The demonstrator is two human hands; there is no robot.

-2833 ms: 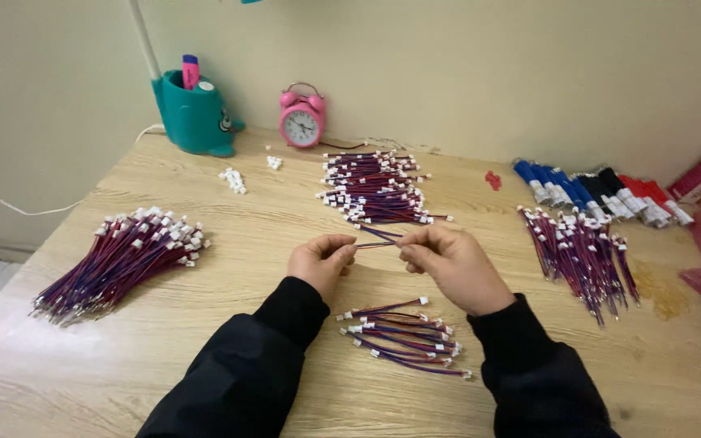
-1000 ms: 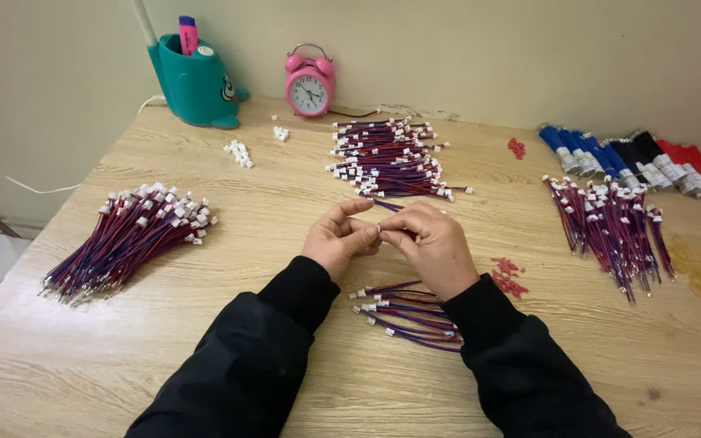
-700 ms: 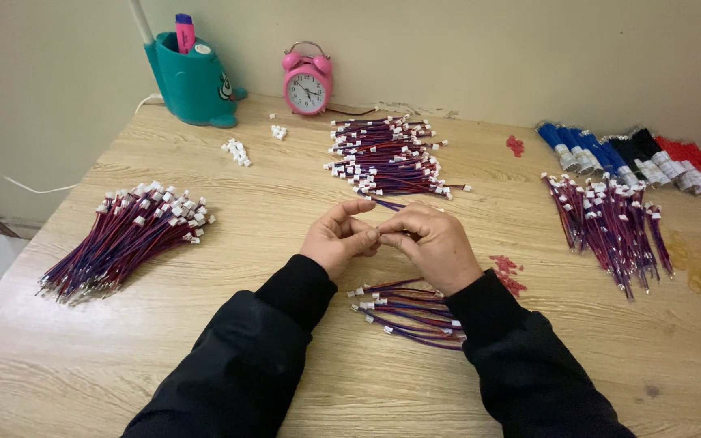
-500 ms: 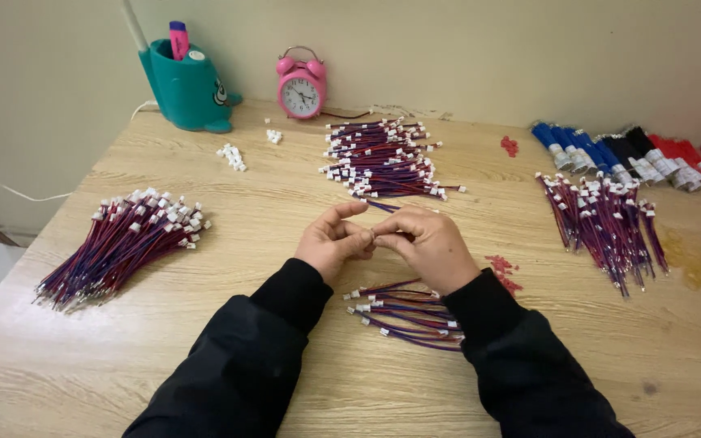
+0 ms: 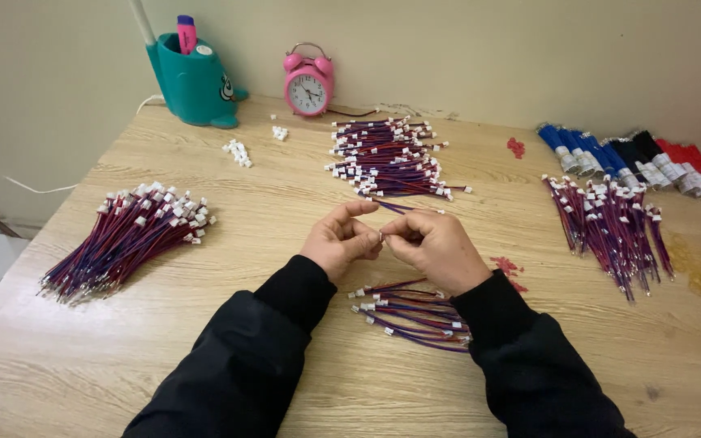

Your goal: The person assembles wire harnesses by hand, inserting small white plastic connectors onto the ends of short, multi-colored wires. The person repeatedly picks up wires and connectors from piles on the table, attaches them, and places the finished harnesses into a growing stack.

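Observation:
My left hand and my right hand meet above the middle of the wooden table, fingertips pinched together on a short purple-and-red wire with a small white connector. The wire's far end sticks out behind the fingers toward the back pile. Just below my wrists lies a small pile of the same wires. A larger pile of wires lies beyond my hands.
More wire bundles lie at the left and right. Blue, black and red bundles sit at the back right. A pink alarm clock, a teal pen holder and loose white connectors stand at the back.
My hands came together from slightly apart and stay pinched on the wire. The view shifted a little; the piles have not moved.

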